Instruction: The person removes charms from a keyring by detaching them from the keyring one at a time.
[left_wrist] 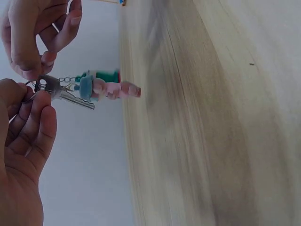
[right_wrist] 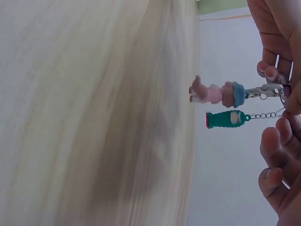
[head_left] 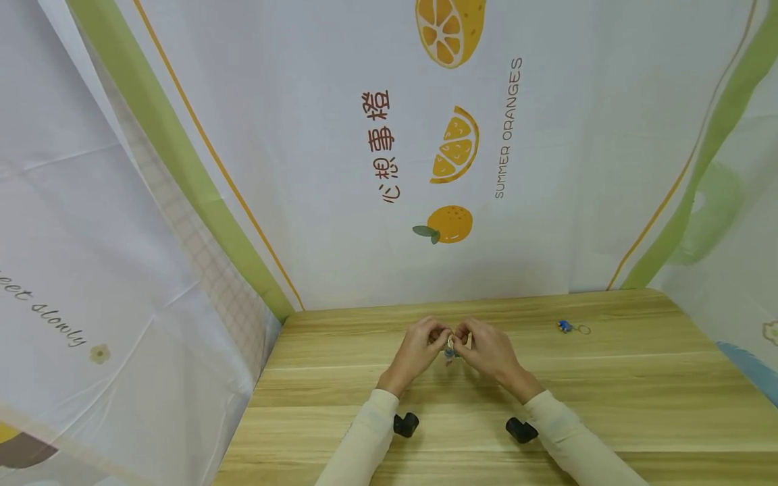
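Observation:
In the head view my left hand (head_left: 418, 349) and right hand (head_left: 489, 348) meet above the wooden table, fingertips together. Between them they pinch a metal key ring (left_wrist: 30, 84). A silver key (left_wrist: 77, 100) on it points downward, its head beside the left fingertips (left_wrist: 43, 98). From the ring hang a small pink figure with a blue cap (right_wrist: 218, 93) and a green bottle-shaped charm (right_wrist: 225, 119) on a short chain. Both charms dangle apart from the tabletop. Fingers partly hide the ring, so its opening cannot be made out.
A blue keychain charm (head_left: 564, 327) with its own metal ring (head_left: 584, 330) lies on the table (head_left: 638, 378) to the right. Black wrist-worn devices (head_left: 406, 424) show by both sleeves. A white printed cloth (head_left: 340, 256) hangs along the table's back edge.

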Demonstrator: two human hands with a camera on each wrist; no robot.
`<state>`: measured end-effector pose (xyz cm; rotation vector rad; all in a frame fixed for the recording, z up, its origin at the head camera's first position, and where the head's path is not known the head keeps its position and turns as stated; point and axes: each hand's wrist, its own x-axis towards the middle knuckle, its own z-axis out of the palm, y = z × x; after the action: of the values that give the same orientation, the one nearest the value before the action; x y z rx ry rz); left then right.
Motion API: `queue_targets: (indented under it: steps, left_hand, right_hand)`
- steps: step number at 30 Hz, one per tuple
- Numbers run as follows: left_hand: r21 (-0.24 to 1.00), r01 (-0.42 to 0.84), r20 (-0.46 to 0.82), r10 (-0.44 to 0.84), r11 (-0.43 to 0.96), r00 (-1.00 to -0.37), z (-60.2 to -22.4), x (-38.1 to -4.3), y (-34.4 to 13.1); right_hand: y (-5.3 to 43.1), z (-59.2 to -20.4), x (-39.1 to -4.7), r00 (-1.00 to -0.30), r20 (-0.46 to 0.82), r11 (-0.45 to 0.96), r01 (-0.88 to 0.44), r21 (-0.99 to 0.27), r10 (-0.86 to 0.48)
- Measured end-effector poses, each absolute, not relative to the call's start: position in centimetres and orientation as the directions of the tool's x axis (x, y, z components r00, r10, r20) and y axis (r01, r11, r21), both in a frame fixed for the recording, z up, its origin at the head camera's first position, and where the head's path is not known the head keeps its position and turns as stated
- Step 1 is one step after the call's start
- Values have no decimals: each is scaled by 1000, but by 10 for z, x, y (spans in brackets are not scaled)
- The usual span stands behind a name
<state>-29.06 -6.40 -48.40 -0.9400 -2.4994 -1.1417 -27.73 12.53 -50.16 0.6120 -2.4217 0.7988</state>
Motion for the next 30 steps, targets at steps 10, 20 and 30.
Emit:
queue_targets:
  steps: [10,20,30]
  left_hand:
    - [608,631,430,469,482,-772,-485,-291,-63]
    - [595,642,439,474,483,-763,-485,-290,-63]
    - [559,669,483,463,490,-743,-487,-292,-66]
  right_hand:
    - [125,-503,-279,-760,589,707,-576,-411,-276]
    - [123,-502,-279,-767,578,709,-571,-414,-280]
    - [124,-502,-280,-738,607,674,-612,-415,-296]
